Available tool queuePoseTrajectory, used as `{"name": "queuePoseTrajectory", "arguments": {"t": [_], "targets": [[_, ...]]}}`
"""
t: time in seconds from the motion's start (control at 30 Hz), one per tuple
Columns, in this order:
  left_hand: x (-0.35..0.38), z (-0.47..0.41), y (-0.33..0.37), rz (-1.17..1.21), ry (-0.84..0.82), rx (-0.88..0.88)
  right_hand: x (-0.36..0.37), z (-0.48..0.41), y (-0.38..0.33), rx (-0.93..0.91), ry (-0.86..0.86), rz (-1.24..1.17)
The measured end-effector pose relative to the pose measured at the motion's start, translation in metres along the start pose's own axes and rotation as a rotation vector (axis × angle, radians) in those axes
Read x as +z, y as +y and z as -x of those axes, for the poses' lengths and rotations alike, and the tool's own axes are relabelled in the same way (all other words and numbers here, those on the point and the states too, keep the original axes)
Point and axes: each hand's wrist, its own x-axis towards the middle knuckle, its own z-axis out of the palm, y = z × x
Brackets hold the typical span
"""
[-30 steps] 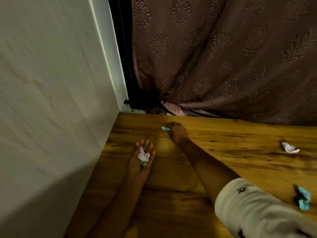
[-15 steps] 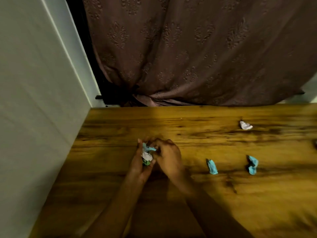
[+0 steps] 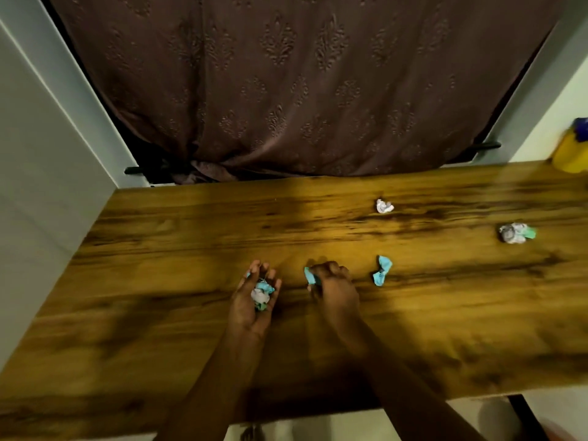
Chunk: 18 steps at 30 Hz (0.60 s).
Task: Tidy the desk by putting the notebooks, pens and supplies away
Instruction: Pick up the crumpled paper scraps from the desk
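While the left hand (image 3: 251,310) is held palm up just above the wooden desk (image 3: 159,281), a small clump of paper scraps (image 3: 261,296) (blue, white and a bit of green) is cradled in it, with the fingers curled loosely up around the clump. The right hand (image 3: 334,289) is turned knuckles up just beside the left, and a blue scrap (image 3: 309,275) is pinched at its fingertips on the side facing the left hand. Whether this scrap is touching the wood cannot be told.

3 more crumpled papers are left lying on the desk. A blue crumpled paper (image 3: 381,270) is seen near the right hand, on its right side and apart from it. A white crumpled paper (image 3: 384,206) is set farther back, toward the curtain (image 3: 286,90). A white and green paper ball (image 3: 515,233) is found well off to the right, apart from the other 2.

At the far right corner of the desk a yellow bottle (image 3: 569,155) with a blue cap is stood by the wall — blurred, and partly cut off by the edge of the view. The back edge of the desk is met by the brown patterned curtain, and its left end is set against a pale wall (image 3: 31,202). Both forearms are stretched in over the near edge of the desk.
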Motion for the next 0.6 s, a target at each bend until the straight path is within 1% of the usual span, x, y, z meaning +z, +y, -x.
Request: {"name": "queuePoseTrajectory", "arguments": {"t": [0.07,0.13,0.17,0.23,0.27,0.3,0.37,0.43,0.5,0.57,0.6], "targets": [[0.005,0.008,-0.014,0.006,-0.025,0.006,0.000,-0.001,0.012,-0.063,-0.018,-0.046],[0.009,0.016,-0.027,0.009,-0.027,0.011,-0.005,0.002,0.023,-0.085,0.014,-0.115],[0.010,0.019,-0.032,0.015,-0.028,0.018,-0.009,0.005,0.028,-0.060,0.036,-0.177],[0.013,0.026,-0.046,0.024,-0.035,0.032,-0.023,0.016,0.037,0.013,0.095,-0.403],[0.016,0.030,-0.055,0.025,-0.044,0.032,-0.031,0.022,0.040,0.021,0.140,-0.499],[0.019,0.033,-0.063,0.027,-0.057,0.026,-0.040,0.029,0.040,-0.001,0.174,-0.540],[0.025,0.038,-0.079,0.032,-0.102,0.000,-0.055,0.042,0.036,-0.102,0.182,-0.447],[0.036,0.044,-0.093,0.037,-0.176,-0.024,-0.059,0.055,0.034,-0.215,0.166,-0.242],[0.046,0.047,-0.104,0.048,-0.222,-0.033,-0.058,0.062,0.037,-0.276,0.141,-0.069],[0.052,0.049,-0.112,0.020,-0.219,-0.024,-0.059,0.066,0.052,-0.318,0.100,-0.028],[0.054,0.048,-0.116,0.006,-0.195,-0.021,-0.059,0.067,0.061,-0.342,0.099,-0.071]]}}
